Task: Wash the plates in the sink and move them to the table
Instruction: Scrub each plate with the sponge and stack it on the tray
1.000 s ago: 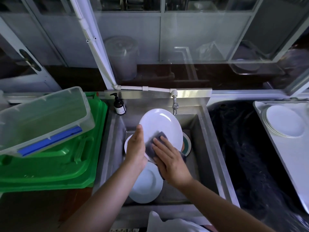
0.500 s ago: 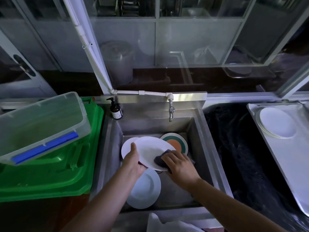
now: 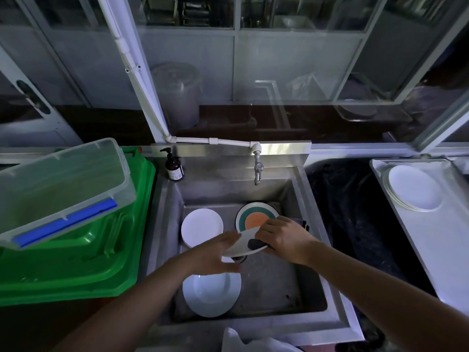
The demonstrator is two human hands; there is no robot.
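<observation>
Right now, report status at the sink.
Right hand grips sponge and white plate. Left hand open under it. Three plates below.

A kitchen: steel sink (image 3: pixel 314 207), tap (image 3: pixel 257 168), stacked plates (image 3: pixel 413 189)

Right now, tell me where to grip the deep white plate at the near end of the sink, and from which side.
Grip the deep white plate by its near rim, coming from the sink's front edge. It lies flat and face up on the basin floor; the left hand hangs over its far edge, so the near rim is the exposed part. Likely thumb on top, fingers slid under the lip.
</observation>
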